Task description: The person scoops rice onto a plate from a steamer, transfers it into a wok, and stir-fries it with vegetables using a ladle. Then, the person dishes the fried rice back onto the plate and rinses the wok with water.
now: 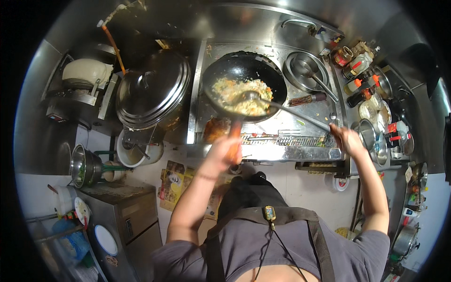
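My left hand (pixel 223 151) grips the orange-brown handle of a black wok (pixel 239 67) on the steel stove. Blurring at the handle and forearm suggests motion. In the wok lies what looks like fried rice (pixel 253 105) with bits of egg, carrot and greens. A long-handled steel ladle (pixel 299 116) is in my right hand (pixel 347 141), which holds it near the end of the shaft. The ladle's bowl rests among the rice, partly covered by grains.
Right of the wok, a steel basin (pixel 287 68) holds another ladle, with a bamboo wok brush (pixel 306 99) below. Sauce bottles (pixel 361 97) crowd the right counter. A large lidded pot (pixel 155 91) stands left. A slotted drain strip (pixel 299 141) runs along the stove's front edge.
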`<state>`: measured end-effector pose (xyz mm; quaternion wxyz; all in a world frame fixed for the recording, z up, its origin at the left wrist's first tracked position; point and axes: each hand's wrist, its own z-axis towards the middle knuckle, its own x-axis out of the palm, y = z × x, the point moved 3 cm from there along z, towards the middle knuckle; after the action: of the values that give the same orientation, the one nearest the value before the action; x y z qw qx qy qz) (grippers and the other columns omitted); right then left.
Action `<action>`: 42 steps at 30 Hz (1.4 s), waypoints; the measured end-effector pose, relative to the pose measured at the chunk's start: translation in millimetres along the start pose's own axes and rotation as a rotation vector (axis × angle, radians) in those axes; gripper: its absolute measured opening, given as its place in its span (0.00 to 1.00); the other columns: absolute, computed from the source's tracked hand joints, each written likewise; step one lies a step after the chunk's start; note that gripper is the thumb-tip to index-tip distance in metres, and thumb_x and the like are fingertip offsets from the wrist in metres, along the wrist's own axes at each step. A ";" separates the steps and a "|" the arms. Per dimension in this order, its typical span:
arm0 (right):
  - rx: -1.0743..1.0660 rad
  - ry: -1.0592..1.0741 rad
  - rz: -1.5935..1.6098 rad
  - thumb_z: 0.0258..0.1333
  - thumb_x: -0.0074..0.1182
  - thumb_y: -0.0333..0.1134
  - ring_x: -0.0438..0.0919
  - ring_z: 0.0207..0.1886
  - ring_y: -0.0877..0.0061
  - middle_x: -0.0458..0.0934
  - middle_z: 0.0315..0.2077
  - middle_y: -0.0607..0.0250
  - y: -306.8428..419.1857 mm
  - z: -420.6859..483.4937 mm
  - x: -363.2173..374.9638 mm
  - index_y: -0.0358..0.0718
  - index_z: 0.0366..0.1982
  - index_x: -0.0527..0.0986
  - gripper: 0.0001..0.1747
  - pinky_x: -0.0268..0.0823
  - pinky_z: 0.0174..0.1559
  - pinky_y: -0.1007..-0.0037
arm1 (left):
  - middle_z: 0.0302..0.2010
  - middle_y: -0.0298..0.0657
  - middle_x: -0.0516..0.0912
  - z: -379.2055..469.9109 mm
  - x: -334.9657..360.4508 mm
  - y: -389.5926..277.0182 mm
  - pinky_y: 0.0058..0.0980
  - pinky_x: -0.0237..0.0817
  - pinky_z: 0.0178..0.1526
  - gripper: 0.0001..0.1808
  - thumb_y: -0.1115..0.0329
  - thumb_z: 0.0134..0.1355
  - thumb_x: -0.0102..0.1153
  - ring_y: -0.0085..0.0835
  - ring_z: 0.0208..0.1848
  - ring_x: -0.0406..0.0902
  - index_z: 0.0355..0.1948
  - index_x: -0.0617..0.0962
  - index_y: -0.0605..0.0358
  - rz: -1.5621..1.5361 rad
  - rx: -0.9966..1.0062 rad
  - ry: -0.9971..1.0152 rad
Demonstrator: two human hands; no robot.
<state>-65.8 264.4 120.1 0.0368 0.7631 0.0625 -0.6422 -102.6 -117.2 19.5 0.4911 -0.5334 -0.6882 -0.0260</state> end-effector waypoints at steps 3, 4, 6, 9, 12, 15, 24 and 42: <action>-0.046 -0.116 0.046 0.45 0.51 0.26 0.76 0.36 0.55 0.77 0.30 0.49 -3.5 65.2 17.5 0.41 0.49 0.70 0.24 0.68 0.40 0.61 | 0.19 0.35 0.70 47.2 -1.3 10.7 0.21 0.56 0.13 0.07 0.69 0.57 0.54 0.22 0.15 0.66 0.31 0.69 0.59 -0.035 0.086 -0.048; -0.081 -0.180 0.144 0.43 0.52 0.25 0.76 0.37 0.56 0.77 0.32 0.50 -4.0 70.9 16.8 0.41 0.49 0.70 0.25 0.68 0.40 0.62 | 0.19 0.35 0.70 39.7 -0.7 22.6 0.22 0.56 0.13 0.07 0.69 0.57 0.54 0.22 0.15 0.66 0.32 0.69 0.58 -0.056 0.066 -0.067; 0.006 -0.209 0.403 0.41 0.56 0.23 0.78 0.37 0.60 0.77 0.34 0.48 2.8 67.8 -5.8 0.41 0.49 0.70 0.27 0.69 0.40 0.67 | 0.19 0.36 0.70 2.9 -14.3 57.8 0.23 0.56 0.13 0.06 0.69 0.58 0.52 0.24 0.14 0.67 0.34 0.69 0.56 -0.085 0.025 -0.028; 0.522 0.059 1.796 0.52 0.53 0.26 0.75 0.26 0.83 0.77 0.25 0.66 -39.2 38.3 -12.8 0.34 0.45 0.71 0.17 0.67 0.29 0.82 | 0.18 0.37 0.70 -18.9 -5.8 56.8 0.23 0.57 0.13 0.05 0.68 0.59 0.50 0.25 0.13 0.67 0.32 0.70 0.57 -0.089 0.014 0.027; 0.267 0.080 1.070 0.57 0.52 0.38 0.72 0.21 0.85 0.76 0.23 0.66 -14.1 30.3 -31.1 0.33 0.42 0.74 0.16 0.65 0.22 0.83 | 0.19 0.36 0.72 32.1 -5.4 18.3 0.21 0.60 0.17 0.08 0.67 0.57 0.53 0.24 0.16 0.69 0.26 0.71 0.59 -0.163 0.057 -0.004; 0.626 0.249 0.975 0.58 0.52 0.39 0.71 0.18 0.85 0.76 0.22 0.66 11.6 58.1 -2.0 0.33 0.44 0.75 0.18 0.64 0.19 0.82 | 0.19 0.37 0.71 66.1 -2.8 20.3 0.24 0.61 0.19 0.06 0.70 0.57 0.54 0.25 0.18 0.69 0.28 0.70 0.60 -0.008 0.089 -0.118; 0.431 0.377 0.747 0.54 0.52 0.53 0.72 0.19 0.83 0.77 0.22 0.63 37.7 70.0 3.3 0.36 0.43 0.76 0.27 0.67 0.22 0.78 | 0.21 0.40 0.72 73.5 -6.7 31.6 0.26 0.62 0.18 0.07 0.71 0.57 0.52 0.26 0.16 0.68 0.32 0.70 0.64 0.008 0.083 -0.078; 0.294 -0.037 0.086 0.56 0.46 0.28 0.79 0.36 0.71 0.80 0.38 0.60 15.1 94.1 -6.6 0.48 0.49 0.72 0.18 0.73 0.40 0.67 | 0.20 0.39 0.72 78.5 -12.0 32.2 0.27 0.63 0.19 0.07 0.71 0.56 0.53 0.26 0.17 0.69 0.32 0.71 0.65 -0.001 0.067 -0.068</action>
<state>-156.6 236.2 110.1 -0.0470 0.7503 -0.0656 -0.6561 -129.6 -67.9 -45.2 0.4851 -0.5169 -0.7052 0.0152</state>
